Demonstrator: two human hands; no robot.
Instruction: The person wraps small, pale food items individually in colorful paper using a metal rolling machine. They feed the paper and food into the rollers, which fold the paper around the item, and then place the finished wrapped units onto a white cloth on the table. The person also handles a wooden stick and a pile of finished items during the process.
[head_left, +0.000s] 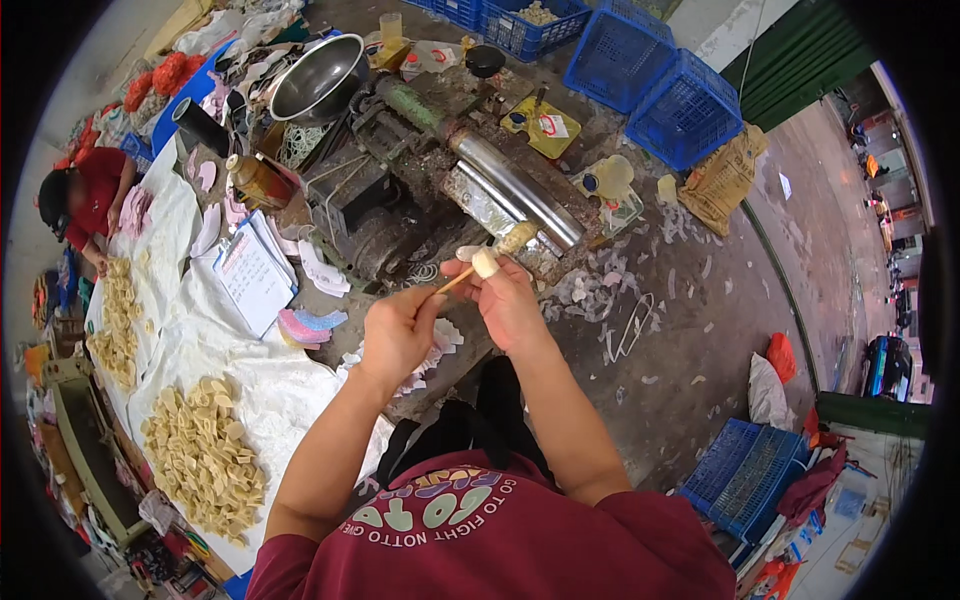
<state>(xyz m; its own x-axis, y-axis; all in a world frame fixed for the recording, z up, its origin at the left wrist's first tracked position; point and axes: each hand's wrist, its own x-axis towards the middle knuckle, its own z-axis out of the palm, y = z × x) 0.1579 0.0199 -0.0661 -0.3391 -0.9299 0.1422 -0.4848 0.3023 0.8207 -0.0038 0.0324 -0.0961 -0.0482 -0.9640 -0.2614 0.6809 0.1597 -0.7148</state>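
A small, cluttered workshop, open to the street on the right. A grimy roller machine (pixel 470 175) with a steel drum stands at the centre on a stained concrete floor (pixel 690 330) littered with pale offcuts. On the left, a white sheet (pixel 250 375) carries heaps of small tan cut pieces (pixel 205 455), with another heap (pixel 118 315) farther off. A steel bowl (pixel 320 78), a bottle (pixel 255 180) and a notepad (pixel 252 275) lie near the machine. Blue plastic crates (pixel 655 80) are stacked at the far side, and more (pixel 745 475) sit near right. A second person (pixel 90 200) in red works at far left.
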